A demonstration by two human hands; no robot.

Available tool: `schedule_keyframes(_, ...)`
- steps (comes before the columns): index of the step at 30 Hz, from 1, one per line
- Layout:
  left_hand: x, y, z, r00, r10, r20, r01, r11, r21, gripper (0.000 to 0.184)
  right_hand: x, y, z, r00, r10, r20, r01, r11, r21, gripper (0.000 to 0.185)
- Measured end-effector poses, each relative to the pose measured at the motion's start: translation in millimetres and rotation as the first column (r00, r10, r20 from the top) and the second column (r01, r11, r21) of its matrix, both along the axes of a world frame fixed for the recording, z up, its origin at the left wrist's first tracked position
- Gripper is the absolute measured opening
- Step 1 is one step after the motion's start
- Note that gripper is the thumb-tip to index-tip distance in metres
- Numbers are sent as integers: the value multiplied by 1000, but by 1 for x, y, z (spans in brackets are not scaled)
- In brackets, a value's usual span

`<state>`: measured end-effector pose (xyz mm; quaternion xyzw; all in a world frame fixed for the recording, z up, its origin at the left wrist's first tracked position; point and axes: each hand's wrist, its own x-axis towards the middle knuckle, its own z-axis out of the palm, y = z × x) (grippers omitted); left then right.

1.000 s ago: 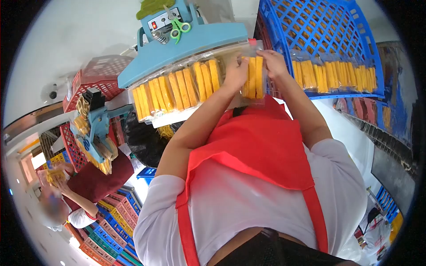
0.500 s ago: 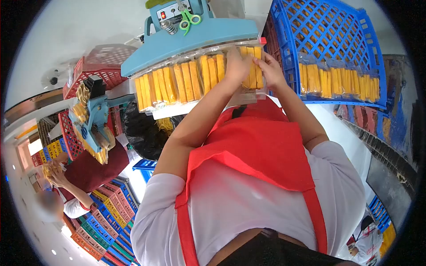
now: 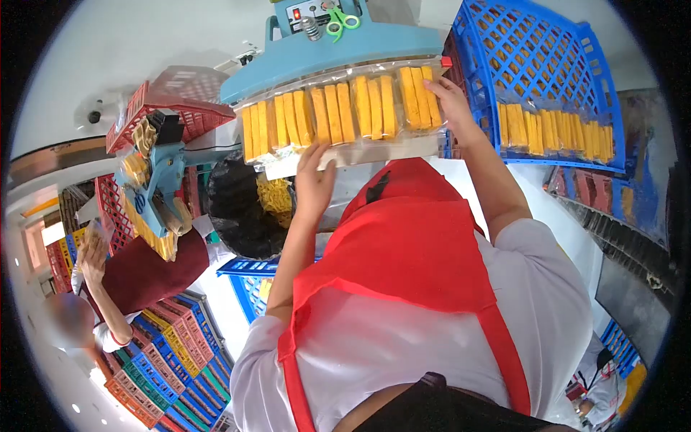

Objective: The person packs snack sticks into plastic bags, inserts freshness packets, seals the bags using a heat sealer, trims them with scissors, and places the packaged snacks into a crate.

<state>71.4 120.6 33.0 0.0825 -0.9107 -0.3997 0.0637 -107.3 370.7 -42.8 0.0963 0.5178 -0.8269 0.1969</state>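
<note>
ok so your left hand (image 3: 314, 183) is open with the fingers bent, fingertips up at the near edge of the row of clear plastic packets holding yellow sticks (image 3: 332, 115), around the middle packet. your right hand (image 3: 452, 106) has its fingers bent onto the right-end packet (image 3: 419, 99), up by its top right corner, but i honestly can't tell if they're pinching the plastic or just touching it. the whole row lies on a flat white ledge (image 3: 360, 153), between your two hands and off to the left of the left one too. just beyond the fingers is the long light-blue machine (image 3: 335, 56) with green-handled scissors (image 3: 341, 26) on top. right of your right hand there's a blue lattice plastic crate (image 3: 533, 45) with more packets (image 3: 551, 131), and left of your left hand a black plastic-lined container (image 3: 232, 209) with yellow scraps (image 3: 275, 198).
</note>
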Motion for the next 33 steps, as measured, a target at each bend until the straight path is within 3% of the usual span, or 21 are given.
schedule_keyframes(4, 59, -46, -15, 971, 240, 10, -239, 969, -66, 29, 1, -2, 5, 1000, -29, -11, 29, 1000, -5, 29)
schedule_keyframes(6, 85, -69, -29, 959, 282, 8, -282, 959, -24, 29, 5, -4, 17, 998, -35, 61, 36, 999, -24, 28)
schedule_keyframes(8, 96, -82, -32, 947, 321, 2, -321, 947, 17, 29, -4, 1, -5, 1000, -24, 9, 25, 998, -57, 30)
schedule_keyframes(10, 95, -89, -24, 964, 264, -44, -267, 960, -85, 29, -7, 0, -7, 999, -32, 14, 32, 998, -55, 31)
schedule_keyframes(18, 59, -85, -11, 988, 114, -103, -124, 988, -94, 28, -7, 2, -7, 997, -33, 67, 37, 997, -70, 31)
schedule_keyframes(26, 25, -94, -6, 987, 122, -107, -130, 989, -70, 26, -3, 0, -4, 1000, -14, 17, 15, 998, -59, 32)
schedule_keyframes(30, -2, -94, -8, 996, 90, -19, -91, 995, -42, 28, -5, 5, -14, 997, -65, 51, 64, 998, 29, 34)
schedule_keyframes(33, -23, -91, -8, 995, 27, -94, -37, 994, -99, 27, 1, 5, -13, 994, -78, 75, 72, 994, 81, 36)
